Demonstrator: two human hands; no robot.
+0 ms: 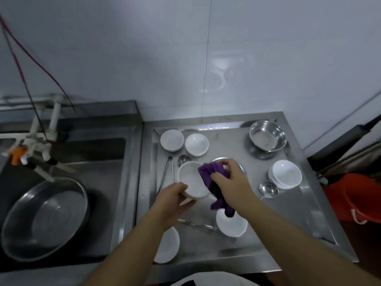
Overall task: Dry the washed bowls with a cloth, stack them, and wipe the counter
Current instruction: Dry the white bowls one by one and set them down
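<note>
A white bowl (192,180) is held tilted above the middle of the counter (226,252), gripped at its near rim by the left hand (172,200). A purple cloth (214,178) is bunched in the right hand (228,174) and pressed at the bowl's right edge. A wet rim could slip from that one-sided grip, dropping the bowl onto the tongs (165,176) and the other bowls (285,174).

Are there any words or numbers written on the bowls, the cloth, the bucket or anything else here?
No words or numbers can be read anywhere.
White bowl in the left hand: plain.
Purple cloth in the right hand: no label showing.
Stack of white bowls: plain.
Steel bowl: only reflections.
Orange bucket: no writing showing.
Wall: blank, with light glare only.
</note>
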